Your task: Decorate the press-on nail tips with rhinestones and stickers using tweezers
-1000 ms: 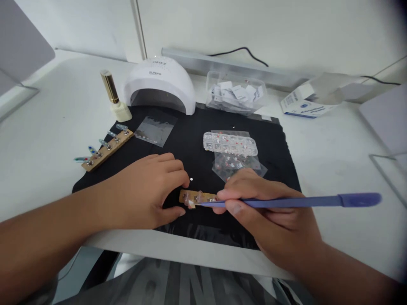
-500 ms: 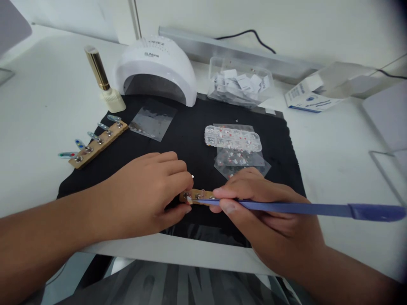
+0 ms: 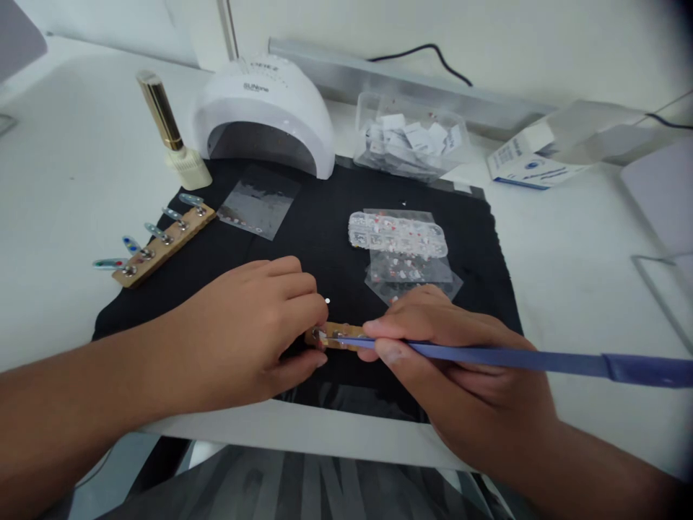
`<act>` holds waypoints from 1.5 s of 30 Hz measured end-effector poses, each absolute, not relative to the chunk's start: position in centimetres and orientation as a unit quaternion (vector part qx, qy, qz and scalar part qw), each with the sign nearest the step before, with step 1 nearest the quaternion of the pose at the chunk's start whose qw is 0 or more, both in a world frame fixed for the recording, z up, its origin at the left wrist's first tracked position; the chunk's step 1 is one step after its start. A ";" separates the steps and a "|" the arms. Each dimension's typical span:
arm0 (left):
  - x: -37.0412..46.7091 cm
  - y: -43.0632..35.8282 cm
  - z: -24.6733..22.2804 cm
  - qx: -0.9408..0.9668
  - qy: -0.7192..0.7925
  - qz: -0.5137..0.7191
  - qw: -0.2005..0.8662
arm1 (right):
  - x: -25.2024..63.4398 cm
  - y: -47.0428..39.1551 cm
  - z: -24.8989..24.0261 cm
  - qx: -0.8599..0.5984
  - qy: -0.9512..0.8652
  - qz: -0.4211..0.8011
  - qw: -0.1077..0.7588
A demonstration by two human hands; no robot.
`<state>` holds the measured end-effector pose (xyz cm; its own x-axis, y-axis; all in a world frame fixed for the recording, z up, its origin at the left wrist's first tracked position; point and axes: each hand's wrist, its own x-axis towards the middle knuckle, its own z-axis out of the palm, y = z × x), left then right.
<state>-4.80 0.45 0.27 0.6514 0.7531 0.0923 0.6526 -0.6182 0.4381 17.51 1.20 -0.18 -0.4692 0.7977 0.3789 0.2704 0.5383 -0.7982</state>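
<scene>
Near the mat's front edge lies a small wooden nail-tip stand (image 3: 346, 336) with metal knobs along its top. The thumb and fingers of my left hand (image 3: 260, 328) close round its left end, hiding that part. My right hand (image 3: 460, 354) pinches long purple-blue tweezers (image 3: 514, 357), their points at the left end of the stand, beside a small white piece (image 3: 323, 336) close to my left fingertips. Which surface the tips touch is too small to tell. A white dot (image 3: 328, 300) lies on the black mat (image 3: 303, 224) just beyond my left fingers.
A second stand (image 3: 162, 249) with several decorated nail tips sits at left, near a gold-capped bottle (image 3: 187, 170). Behind are a white nail lamp (image 3: 271, 108), a clear box of packets (image 3: 410, 137) and a carton (image 3: 533, 162). A rhinestone case (image 3: 398, 235) rests on clear sachets (image 3: 414, 271).
The tweezers' rear end dips slightly lower on the right. Both hands stay almost in place, and the view shifts a little.
</scene>
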 end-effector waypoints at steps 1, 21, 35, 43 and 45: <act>-4.8 0.4 0.3 0.889 0.396 0.135 0.187 | 17.5 1.2 -0.1 -0.340 -0.788 0.338 0.386; -4.9 0.5 -0.1 0.892 0.381 0.161 0.182 | 17.5 1.1 0.0 -0.348 -0.780 0.350 0.385; -4.9 0.3 0.1 0.892 0.385 0.160 0.175 | 17.4 1.0 -0.2 -0.364 -0.767 0.361 0.385; -4.8 0.4 0.0 0.892 0.384 0.160 0.175 | 17.6 1.0 -0.2 -0.368 -0.764 0.365 0.384; -4.8 0.4 0.0 0.892 0.383 0.161 0.179 | 17.6 1.0 -0.2 -0.369 -0.762 0.369 0.382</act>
